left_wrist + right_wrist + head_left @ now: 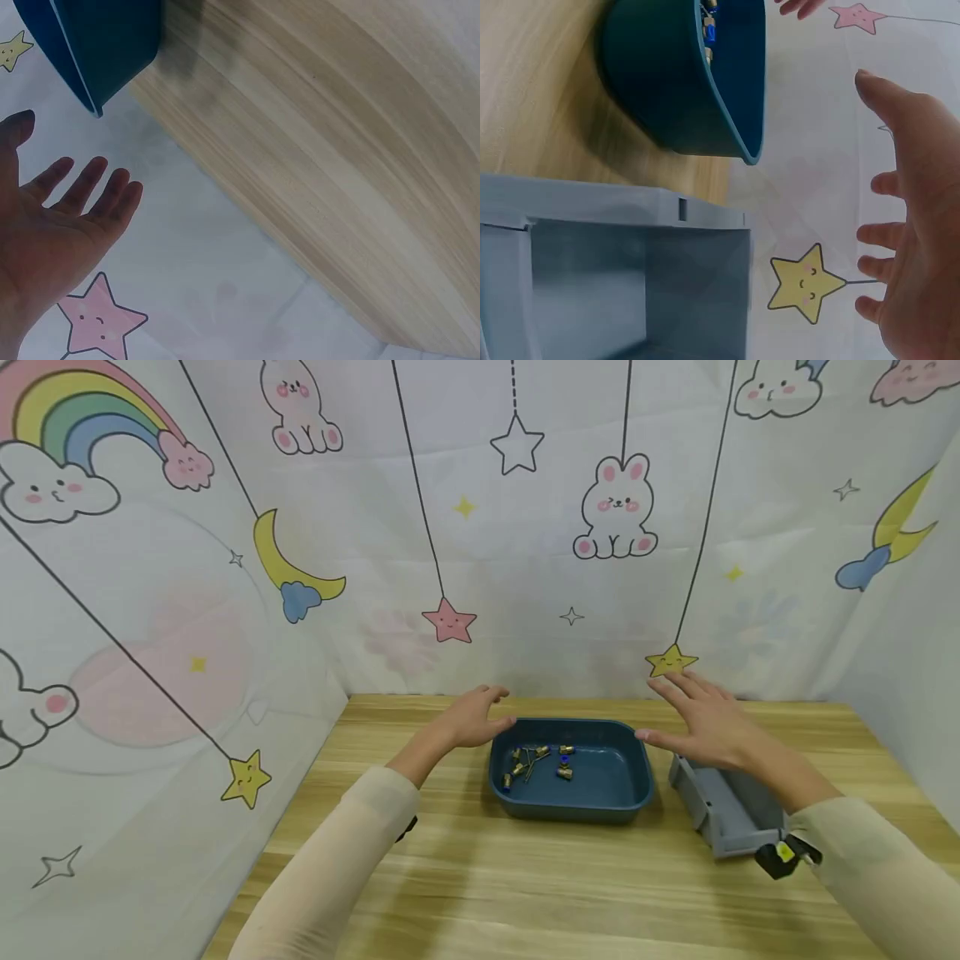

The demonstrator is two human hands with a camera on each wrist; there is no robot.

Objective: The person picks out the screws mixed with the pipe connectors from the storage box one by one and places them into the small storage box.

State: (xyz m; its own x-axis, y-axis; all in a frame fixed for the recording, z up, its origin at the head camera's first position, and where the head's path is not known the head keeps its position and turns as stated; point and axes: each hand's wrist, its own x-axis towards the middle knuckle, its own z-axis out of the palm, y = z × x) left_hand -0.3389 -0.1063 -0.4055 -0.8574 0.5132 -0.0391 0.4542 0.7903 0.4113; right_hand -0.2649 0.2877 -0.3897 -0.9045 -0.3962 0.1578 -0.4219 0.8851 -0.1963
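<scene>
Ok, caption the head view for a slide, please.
Left hand and right hand hover either side of a blue bin of brass-colored fittings, a gray bin to its right, on a table.

Bin [573, 812], between left hand [472, 718] and right hand [705, 727]: uniform dark teal-blue. Fittings [565, 773], inside the bin: brass-gold, some with blue parts. Box [738, 843], below right hand: plain grey. Table [525, 885], beneath both hands: tan, streaked wood grain. Sleeves [322, 868], behind both hands: plain cream. Curtain [510, 560], beyond both hands: white, printed with a pink star [450, 622], yellow stars [672, 661] and pink-eared rabbits [617, 510].
</scene>
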